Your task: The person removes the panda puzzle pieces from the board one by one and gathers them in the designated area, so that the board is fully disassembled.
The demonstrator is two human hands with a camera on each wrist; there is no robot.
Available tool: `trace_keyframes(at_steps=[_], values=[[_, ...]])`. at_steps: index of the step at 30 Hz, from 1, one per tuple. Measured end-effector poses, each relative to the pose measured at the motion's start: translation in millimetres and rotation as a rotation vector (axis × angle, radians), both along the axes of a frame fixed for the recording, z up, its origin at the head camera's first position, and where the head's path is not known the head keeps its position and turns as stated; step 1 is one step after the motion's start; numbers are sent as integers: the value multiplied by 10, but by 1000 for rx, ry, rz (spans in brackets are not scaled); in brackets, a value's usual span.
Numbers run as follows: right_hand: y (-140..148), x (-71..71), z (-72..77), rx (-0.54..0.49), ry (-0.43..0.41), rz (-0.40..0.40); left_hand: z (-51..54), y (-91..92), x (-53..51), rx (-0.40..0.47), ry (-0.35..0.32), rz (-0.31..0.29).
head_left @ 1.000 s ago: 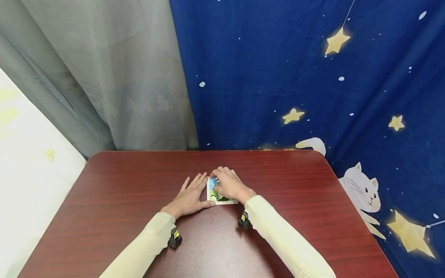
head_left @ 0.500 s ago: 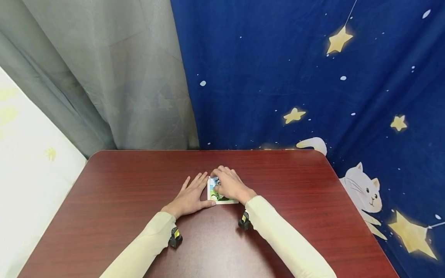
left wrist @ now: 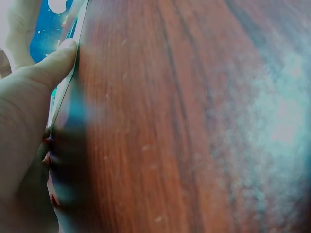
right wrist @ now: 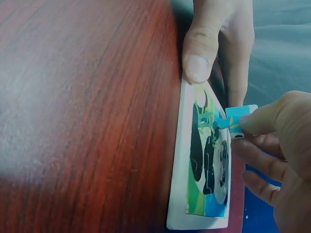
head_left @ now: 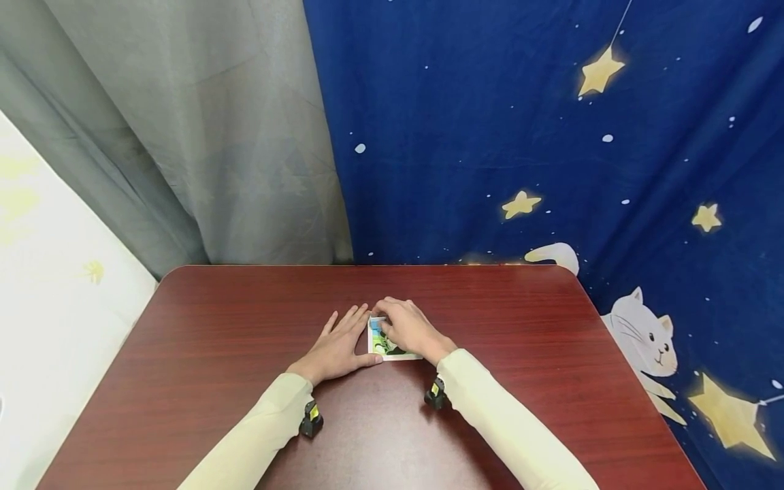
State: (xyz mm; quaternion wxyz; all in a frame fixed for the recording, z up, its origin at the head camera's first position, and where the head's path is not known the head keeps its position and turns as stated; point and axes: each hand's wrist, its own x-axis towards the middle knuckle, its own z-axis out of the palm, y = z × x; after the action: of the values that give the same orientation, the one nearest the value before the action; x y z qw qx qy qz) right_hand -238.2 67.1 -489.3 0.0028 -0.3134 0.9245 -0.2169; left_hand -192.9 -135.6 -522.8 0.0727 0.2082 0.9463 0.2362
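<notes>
A small jigsaw puzzle (head_left: 378, 348) with a white border lies on the table, its picture green, blue and black. In the right wrist view, the puzzle's white frame (right wrist: 178, 174) runs along the near side. My right hand (head_left: 409, 329) pinches a blue puzzle piece (right wrist: 234, 116) between thumb and fingers at the puzzle's far left corner. The piece stands tilted above the picture; whether its lower edge touches is unclear. Fingers spread, my left hand (head_left: 335, 348) lies along the puzzle's left side. Its thumb (right wrist: 197, 68) presses the frame's near left corner.
The reddish-brown table (head_left: 245, 313) extends around both hands. Behind its far edge hang a grey curtain (head_left: 257, 136) and a blue star-patterned curtain (head_left: 465, 136). Black wrist cameras sit under both sleeves.
My right fingers have shifted slightly at the puzzle's far left corner, and that hand looks more curled. The left hand stays in place. The head view has drifted a little.
</notes>
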Motion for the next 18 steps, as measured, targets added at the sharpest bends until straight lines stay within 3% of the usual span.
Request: trace_keyframes(at_steps=[11,18], values=[[112,-15,195,-62,-27,-20,-22,-14,-6,-14,-1,11],[334,-50,217,-72,-80,-74,20,4,-12,-43,-22,1]])
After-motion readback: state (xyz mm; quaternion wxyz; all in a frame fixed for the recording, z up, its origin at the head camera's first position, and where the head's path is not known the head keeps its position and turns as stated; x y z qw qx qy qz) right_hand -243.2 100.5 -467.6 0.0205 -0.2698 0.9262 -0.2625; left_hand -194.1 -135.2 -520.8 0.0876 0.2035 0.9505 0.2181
